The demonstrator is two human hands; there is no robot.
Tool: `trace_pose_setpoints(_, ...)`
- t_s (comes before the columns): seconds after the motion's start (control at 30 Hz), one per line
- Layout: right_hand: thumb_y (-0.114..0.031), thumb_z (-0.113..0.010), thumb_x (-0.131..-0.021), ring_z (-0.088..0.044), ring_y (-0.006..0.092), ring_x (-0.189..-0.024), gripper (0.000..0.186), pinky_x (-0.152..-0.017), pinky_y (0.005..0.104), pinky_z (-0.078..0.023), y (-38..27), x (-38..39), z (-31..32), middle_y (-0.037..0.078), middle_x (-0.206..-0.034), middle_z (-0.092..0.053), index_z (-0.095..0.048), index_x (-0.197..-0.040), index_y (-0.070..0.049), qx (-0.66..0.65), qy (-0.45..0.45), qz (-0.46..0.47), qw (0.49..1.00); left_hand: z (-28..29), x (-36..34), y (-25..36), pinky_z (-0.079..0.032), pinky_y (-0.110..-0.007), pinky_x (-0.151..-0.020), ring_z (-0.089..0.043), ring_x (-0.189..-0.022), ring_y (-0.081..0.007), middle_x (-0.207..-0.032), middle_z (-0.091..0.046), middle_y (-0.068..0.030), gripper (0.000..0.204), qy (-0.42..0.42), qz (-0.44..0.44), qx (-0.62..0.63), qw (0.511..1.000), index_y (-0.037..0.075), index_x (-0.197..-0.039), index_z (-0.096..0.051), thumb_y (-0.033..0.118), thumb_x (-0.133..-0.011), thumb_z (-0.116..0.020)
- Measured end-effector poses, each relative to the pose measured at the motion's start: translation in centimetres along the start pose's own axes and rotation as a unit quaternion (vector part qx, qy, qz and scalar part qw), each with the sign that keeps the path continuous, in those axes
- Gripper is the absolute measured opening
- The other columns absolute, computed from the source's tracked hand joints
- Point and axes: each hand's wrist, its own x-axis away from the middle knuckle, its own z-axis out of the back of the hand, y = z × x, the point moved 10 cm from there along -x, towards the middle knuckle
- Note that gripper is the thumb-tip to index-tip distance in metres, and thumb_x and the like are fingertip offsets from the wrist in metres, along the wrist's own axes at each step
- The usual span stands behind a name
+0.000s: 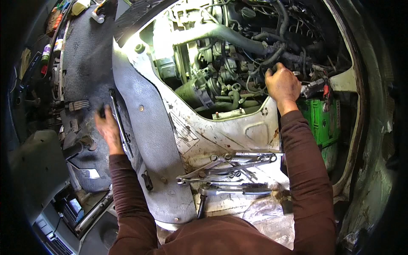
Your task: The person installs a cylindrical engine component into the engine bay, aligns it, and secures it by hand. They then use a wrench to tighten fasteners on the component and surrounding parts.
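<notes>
My right hand (pixel 284 86) is closed at the right edge of the engine bay, beside the black hoses (pixel 275 55); whatever its fingers hold is hidden. On the left, my left hand (pixel 108 129) hovers over the dark floor mat, its fingers somewhat blurred but apart. Just beside it lies a long slim metal tool (pixel 119 117), apparently a ratchet or bar. Between my arms, several wrenches (pixel 227 165) lie in a pile on the pale metal panel (pixel 255 127). Nearer to me is a ratchet (pixel 229 191) with a dark handle.
A bright light shines over the engine (pixel 212 80). The green battery (pixel 323 123) sits right of my right forearm. A grey padded cover (pixel 144 114) runs along the left of the opening. Bottles and tools (pixel 46 53) line the far left; a seat (pixel 40 165) stands below them.
</notes>
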Motion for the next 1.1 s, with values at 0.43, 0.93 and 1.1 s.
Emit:
trace_pose_setpoints(0.43,-0.028,-0.068,-0.086,-0.072,0.0358,-0.090,0.031,-0.080,0.0457,-0.054,-3.0,-0.6,-1.1,0.022,-0.092,-0.073,-0.073,-0.102,-0.002,-0.242,-0.102,0.164,0.951,-6.6,-4.7,6.9,-0.049,-0.040,-0.091,-0.063,-0.099,-0.0374,-0.112,-0.067,-0.0235,0.031,0.133,-0.102,-0.168,0.971,-0.009,-0.110,-0.062,0.017,-0.100,-0.048)
trace_pose_setpoints(0.93,-0.022,-0.057,-0.094,-0.069,0.0311,-0.107,0.034,-0.090,0.0459,-0.054,-12.1,2.2,-23.1,0.013,-0.121,-0.072,-0.074,-0.116,-0.003,0.321,-0.490,0.464,0.664,-1.0,-2.2,16.2,-0.046,-0.043,-0.102,-0.063,-0.112,-0.0396,-0.122,-0.063,-0.0295,0.043,0.257,-0.175,0.060,0.949,-0.011,-0.124,-0.058,0.014,-0.089,-0.057)
trace_pose_setpoints(1.1,-0.016,-0.059,-0.091,-0.070,0.0341,-0.106,0.032,-0.089,0.0471,-0.055,-11.3,1.0,-28.2,0.016,-0.120,-0.072,-0.074,-0.115,-0.001,0.336,-0.442,0.497,0.667,-1.6,-4.7,13.7,-0.045,-0.042,-0.103,-0.064,-0.110,-0.0394,-0.122,-0.064,-0.0310,0.048,0.240,-0.156,0.079,0.955,-0.015,-0.125,-0.056,0.012,-0.086,-0.061)
